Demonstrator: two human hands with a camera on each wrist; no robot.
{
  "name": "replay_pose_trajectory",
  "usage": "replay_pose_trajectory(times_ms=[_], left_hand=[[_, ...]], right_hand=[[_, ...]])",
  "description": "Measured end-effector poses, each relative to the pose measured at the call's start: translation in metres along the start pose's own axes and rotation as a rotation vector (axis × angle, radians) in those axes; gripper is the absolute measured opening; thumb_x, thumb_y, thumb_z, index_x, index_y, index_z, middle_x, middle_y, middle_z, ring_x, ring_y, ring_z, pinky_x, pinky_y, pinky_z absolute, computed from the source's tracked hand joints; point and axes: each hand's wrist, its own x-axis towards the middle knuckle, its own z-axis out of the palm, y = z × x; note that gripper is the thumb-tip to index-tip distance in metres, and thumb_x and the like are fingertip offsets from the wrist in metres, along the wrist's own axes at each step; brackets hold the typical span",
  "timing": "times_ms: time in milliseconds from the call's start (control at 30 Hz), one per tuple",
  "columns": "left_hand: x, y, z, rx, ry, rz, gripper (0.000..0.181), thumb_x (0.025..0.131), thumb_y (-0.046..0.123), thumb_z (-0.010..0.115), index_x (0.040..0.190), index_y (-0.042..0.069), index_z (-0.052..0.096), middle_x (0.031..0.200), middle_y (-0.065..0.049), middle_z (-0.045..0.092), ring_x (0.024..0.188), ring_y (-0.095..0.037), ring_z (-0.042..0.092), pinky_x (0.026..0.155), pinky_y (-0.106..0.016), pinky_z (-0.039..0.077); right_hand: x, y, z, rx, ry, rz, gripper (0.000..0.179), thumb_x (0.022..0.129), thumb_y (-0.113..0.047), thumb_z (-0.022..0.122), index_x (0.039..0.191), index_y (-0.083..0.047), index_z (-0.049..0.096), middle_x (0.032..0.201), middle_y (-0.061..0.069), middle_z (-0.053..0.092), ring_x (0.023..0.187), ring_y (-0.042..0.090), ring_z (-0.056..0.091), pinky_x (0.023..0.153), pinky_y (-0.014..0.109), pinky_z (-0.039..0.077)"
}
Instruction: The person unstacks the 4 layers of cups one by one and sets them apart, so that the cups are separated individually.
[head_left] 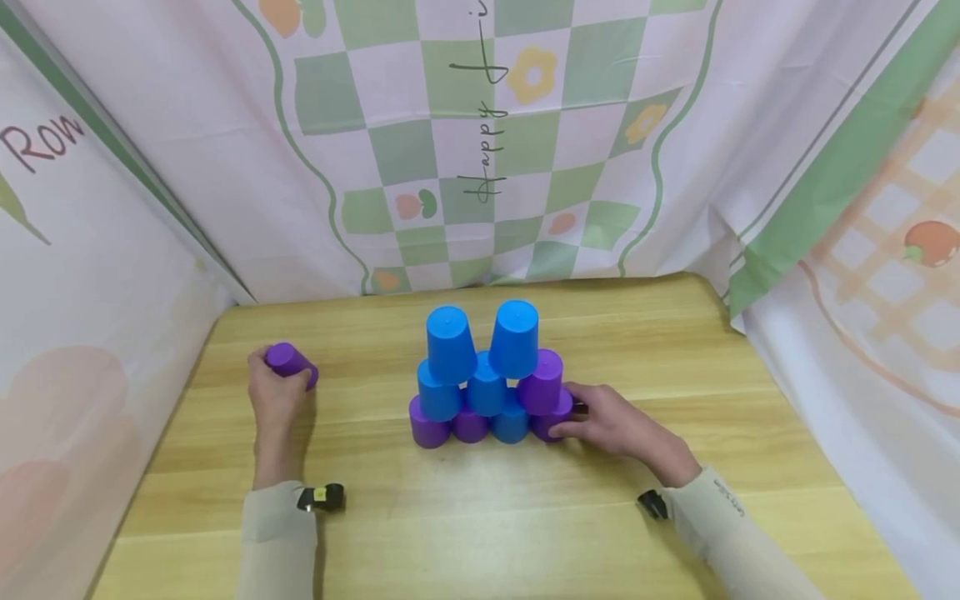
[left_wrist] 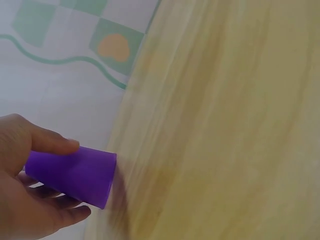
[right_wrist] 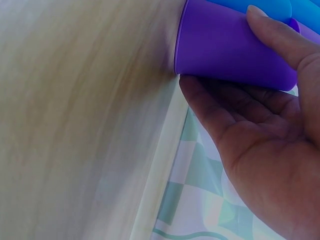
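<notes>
My left hand grips a purple cup, apart from the stack at the table's left. In the left wrist view the thumb lies on one side of this upside-down cup, fingers on the other, its rim close to the wood. Upside-down blue and purple cups form a stepped stack at the middle: two blue cups on top, three cups below, and a bottom row of several. My right hand holds the purple end cup of that row between thumb and fingers. Its side fills the right wrist view's top.
The cups stand on a light wooden table. A checked green-and-white curtain hangs along its back edge, with more printed cloth at both sides. Small black cameras are worn at both cuffs.
</notes>
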Motion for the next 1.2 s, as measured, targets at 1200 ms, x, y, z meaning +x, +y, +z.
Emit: replay_pose_trajectory(times_ms=[1200], left_hand=[[-0.064, 0.110, -0.023, 0.120, -0.027, 0.320, 0.070, 0.089, 0.014, 0.069, 0.151, 0.018, 0.036, 0.153, -0.002, 0.037, 0.108, -0.019, 0.052, 0.089, -0.032, 0.050]], right_hand=[[0.001, 0.003, 0.000, 0.002, -0.011, 0.022, 0.041, 0.085, -0.040, 0.076, 0.120, -0.024, 0.062, 0.110, -0.010, 0.068, 0.098, 0.008, 0.064, 0.091, 0.032, 0.054]])
